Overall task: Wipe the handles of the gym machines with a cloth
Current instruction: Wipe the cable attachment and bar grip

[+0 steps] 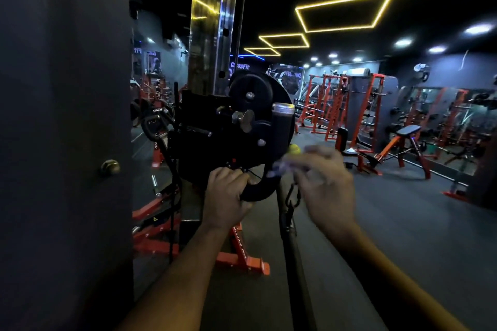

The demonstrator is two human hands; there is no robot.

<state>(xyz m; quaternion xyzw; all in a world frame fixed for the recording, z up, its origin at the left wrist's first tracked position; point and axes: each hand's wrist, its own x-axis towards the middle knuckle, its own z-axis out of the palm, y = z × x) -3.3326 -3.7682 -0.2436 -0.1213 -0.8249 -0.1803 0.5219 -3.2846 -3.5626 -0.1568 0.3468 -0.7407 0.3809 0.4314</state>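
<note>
The left hand (228, 191) grips the curved black handle (258, 191), likely steadying it for wiping. The blurred right hand (322, 183) pinches a pale cloth (282, 166) against the handle's upper end.

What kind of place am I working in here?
A commercial gym, most likely: orange power racks, an adjustable bench and a black cable-machine pulley carriage in front of you.

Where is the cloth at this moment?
In the head view, the cloth is a blurred pale patch at the right hand's fingertips, just right of centre, against the black handle.
</note>
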